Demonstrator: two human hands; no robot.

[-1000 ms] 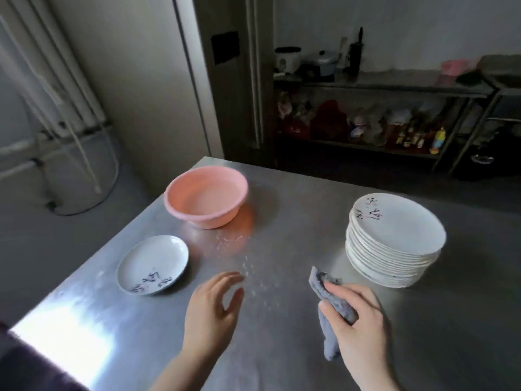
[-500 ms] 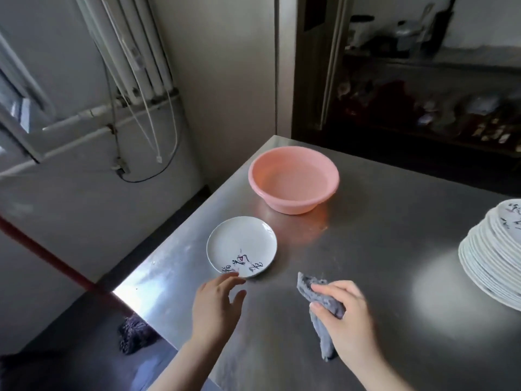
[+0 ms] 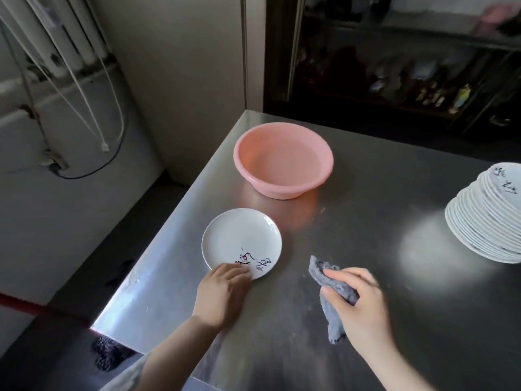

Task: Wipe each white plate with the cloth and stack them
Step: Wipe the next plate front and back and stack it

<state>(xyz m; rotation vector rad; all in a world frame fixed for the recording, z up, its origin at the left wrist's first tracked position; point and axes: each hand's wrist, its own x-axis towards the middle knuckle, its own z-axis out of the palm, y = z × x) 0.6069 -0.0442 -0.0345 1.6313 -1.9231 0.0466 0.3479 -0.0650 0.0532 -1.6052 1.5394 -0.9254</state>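
A single white plate (image 3: pixel 241 241) with dark painted marks lies flat on the steel table (image 3: pixel 366 249), near its left edge. My left hand (image 3: pixel 221 294) covers the plate's near rim, and its fingers curl over that rim. To the right, my right hand (image 3: pixel 359 303) grips a crumpled grey cloth (image 3: pixel 335 294) just above the table, well apart from the plate. A tall stack of white plates (image 3: pixel 490 221) stands at the right edge of the view, partly cut off.
A pink plastic basin (image 3: pixel 283 159) sits behind the single plate. The table's left edge and near-left corner are close to my left hand. Dark shelves with bottles fill the background, and pipes and cables run along the left wall.
My left hand has moved forward from the bare table onto the single plate's near rim. The view has swung left. My right hand still holds the cloth.
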